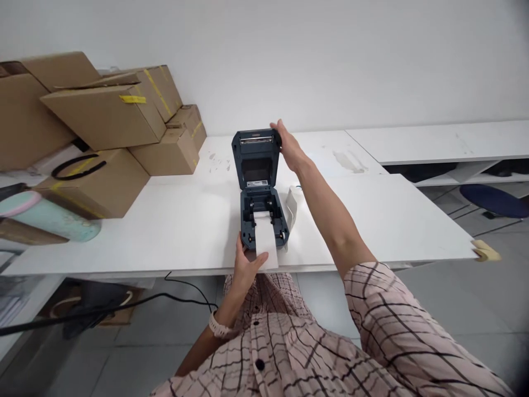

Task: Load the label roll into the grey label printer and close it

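Note:
A dark label printer (244, 220) stands on the white table near its front edge, with its lid (256, 160) raised. From a roll inside, a white label strip (265, 240) runs out over the printer's front and past the table edge. My left hand (247, 267) is at the front left corner, thumb on the strip and a finger along the printer's side; its other fingers are hidden under the paper. My right hand (288, 146) is closed round the upper right corner of the lid. Beside the printer on the right lies a loose curl of white paper (292, 204).
Cardboard boxes (103, 118) are stacked on the left of the table (185, 231), with a mint bottle (58, 218) lying by them. A black cable (157, 298) hangs below the table's front. A blue stool (494, 199) stands at the right.

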### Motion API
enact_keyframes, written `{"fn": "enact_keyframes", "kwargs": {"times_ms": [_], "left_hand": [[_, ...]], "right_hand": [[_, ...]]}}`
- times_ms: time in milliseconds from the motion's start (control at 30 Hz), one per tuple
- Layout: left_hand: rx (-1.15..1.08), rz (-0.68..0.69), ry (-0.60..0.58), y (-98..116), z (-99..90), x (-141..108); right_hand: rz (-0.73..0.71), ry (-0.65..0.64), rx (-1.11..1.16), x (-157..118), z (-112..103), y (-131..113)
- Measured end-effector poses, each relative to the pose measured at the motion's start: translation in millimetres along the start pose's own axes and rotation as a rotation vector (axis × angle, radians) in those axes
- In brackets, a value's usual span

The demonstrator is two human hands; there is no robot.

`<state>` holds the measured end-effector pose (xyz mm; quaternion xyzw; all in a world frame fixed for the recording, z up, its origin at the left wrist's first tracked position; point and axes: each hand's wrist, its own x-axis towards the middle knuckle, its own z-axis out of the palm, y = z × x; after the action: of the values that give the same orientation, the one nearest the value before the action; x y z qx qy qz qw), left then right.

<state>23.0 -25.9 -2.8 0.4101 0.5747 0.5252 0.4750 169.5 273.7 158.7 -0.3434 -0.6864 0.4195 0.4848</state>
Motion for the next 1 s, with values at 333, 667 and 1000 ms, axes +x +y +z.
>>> {"fn": "enact_keyframes", "kwargs": {"times_ms": [333,667,1000], "left_hand": [[-0.078,0.036,0.195,34,-20.7,32],[-0.207,-0.111,0.010,37,2.1,56],[-0.066,0.018,0.035,38,-0.1,44]], "right_hand": [[0.019,0.139,-0.129,-178,38,-8],[0.349,0.120,-0.078,-241,55,36],[0.477,0.106,0.182,-242,57,41]]}}
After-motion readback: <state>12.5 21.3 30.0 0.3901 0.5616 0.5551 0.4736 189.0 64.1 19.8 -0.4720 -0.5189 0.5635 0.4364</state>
